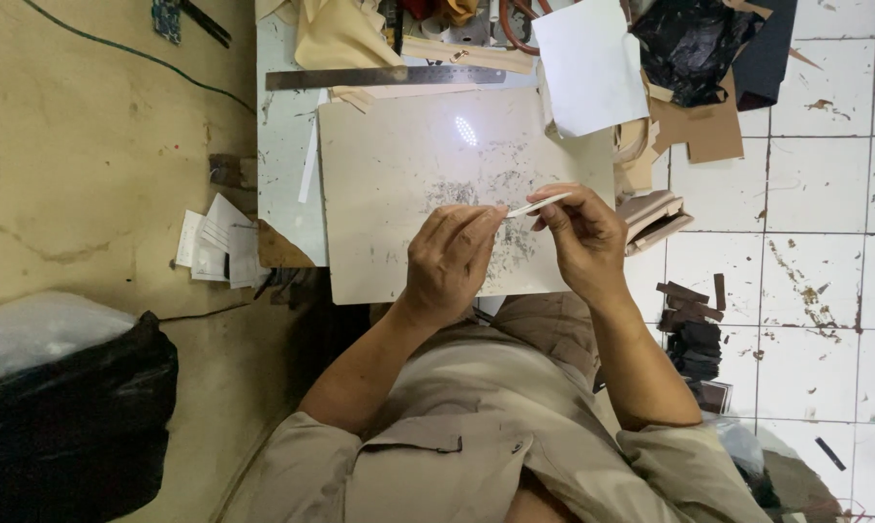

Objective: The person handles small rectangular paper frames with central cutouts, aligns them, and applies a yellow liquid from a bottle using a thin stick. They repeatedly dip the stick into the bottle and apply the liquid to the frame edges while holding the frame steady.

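1. The left hand (pixel 454 260) is curled, its fingertips pinched on the near end of a thin white strip (pixel 537 204).
2. The right hand (pixel 581 235) is closed too, thumb and forefinger gripping the same strip further along, so both hands hold it just above the board.
3. The strip sits over the right part of a pale cutting board (pixel 389 184), whose surface is scuffed with dark grey marks.
4. The board lies on a light worktable (pixel 284 145), overhanging its near edge.
5. A steel ruler (pixel 379 76) lies along the far side of the board.
6. A white sheet of paper (pixel 592 63) lies at the far right, with brown card pieces (pixel 704 131) beside it.
7. Loose papers (pixel 214 242) lie left of the table; a black bag (pixel 69 416) sits on the floor at near left.
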